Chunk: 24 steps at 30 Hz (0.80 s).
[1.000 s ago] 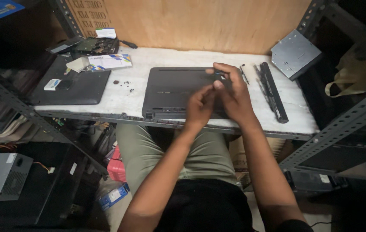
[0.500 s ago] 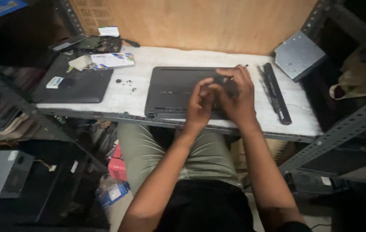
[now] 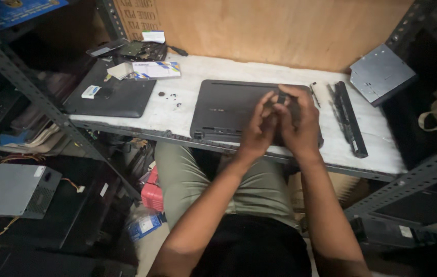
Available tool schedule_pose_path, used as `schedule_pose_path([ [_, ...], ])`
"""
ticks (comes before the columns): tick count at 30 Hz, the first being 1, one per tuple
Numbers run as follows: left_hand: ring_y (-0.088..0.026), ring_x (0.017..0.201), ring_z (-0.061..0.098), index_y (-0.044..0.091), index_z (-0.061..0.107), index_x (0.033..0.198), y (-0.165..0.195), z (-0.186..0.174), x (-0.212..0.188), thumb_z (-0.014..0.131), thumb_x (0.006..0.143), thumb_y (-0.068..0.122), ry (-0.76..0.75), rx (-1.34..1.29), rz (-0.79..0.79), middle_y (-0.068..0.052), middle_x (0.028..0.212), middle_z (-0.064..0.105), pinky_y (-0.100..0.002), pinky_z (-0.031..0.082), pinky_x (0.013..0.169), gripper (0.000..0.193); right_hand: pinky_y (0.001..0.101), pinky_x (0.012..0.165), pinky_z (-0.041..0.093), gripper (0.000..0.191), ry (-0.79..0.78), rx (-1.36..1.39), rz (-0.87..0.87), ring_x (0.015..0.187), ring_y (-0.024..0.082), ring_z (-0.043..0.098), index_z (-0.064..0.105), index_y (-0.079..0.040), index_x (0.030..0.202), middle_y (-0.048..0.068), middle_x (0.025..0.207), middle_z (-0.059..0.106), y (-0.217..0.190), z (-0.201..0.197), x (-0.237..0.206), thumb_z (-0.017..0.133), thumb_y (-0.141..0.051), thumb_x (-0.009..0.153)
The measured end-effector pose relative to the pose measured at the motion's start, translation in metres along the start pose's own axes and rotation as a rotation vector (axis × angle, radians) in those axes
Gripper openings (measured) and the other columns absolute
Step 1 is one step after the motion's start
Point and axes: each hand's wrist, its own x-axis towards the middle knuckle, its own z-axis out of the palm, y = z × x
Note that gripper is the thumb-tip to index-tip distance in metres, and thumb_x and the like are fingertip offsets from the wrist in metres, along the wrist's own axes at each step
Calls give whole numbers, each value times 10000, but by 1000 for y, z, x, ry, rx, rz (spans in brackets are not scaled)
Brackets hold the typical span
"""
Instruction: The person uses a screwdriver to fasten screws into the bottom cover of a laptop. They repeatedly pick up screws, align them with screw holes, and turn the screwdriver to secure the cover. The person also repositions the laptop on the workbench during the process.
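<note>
Laptop [image 3: 229, 110], dark grey, lying underside up on the white worktop [image 3: 187, 77], its near edge sitting at the table's front lip. Left hand [image 3: 259, 125] and right hand [image 3: 298, 120] are meeting over its right half, fingertips pinching a small dark part [image 3: 281, 97]; how firmly they are gripping cannot be told. Loose screws [image 3: 171, 97] are resting just left of the case, unboxed: a sleeve or elbow could be sweeping them off the edge. Long black battery [image 3: 349, 118] is lying near the right hand. Small part is at risk of slipping from the fingers and dropping into the clutter below.
</note>
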Motion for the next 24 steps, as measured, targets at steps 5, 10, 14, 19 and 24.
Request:
schedule_pose_path([
  [5,-194,1317,602,109,399,1584,5,0,-1,522,1060,246,1,101,-32,-140,1476,570,-309,485,1074,556,388,1013,500,412,-24,-173,-166,1126,322,633,590,-5,1328,191,1199,640,-4,-1,2,727,22,940],
  [10,-316,1295,619,82,529,1475,25,-15,-3,539,1091,22,-37,491,70,-193,1367,646,-370,496,1083,389,318,968,559,430,-52,-104,-83,1040,237,740,593,-38,1338,118,1127,737,-6,-5,6,736,61,945],
  [14,-353,1067,674,93,717,1215,56,-86,3,599,917,-33,68,895,242,-149,1123,720,-426,551,943,345,281,923,568,456,-126,43,2,1026,206,729,514,-33,1376,128,1169,730,0,-18,2,654,108,965],
  [19,-413,955,639,36,762,1032,87,-211,26,640,815,-2,182,1327,-60,-191,962,727,-484,502,903,251,299,944,596,495,-185,259,37,1086,195,753,460,-47,1422,141,1165,729,12,-8,1,588,146,984],
  [24,-400,919,677,44,770,905,71,-238,33,713,803,95,218,1197,-96,-196,948,712,-474,535,831,128,302,893,610,491,-158,187,61,734,169,558,542,-21,1385,181,882,500,9,2,11,646,166,943],
])
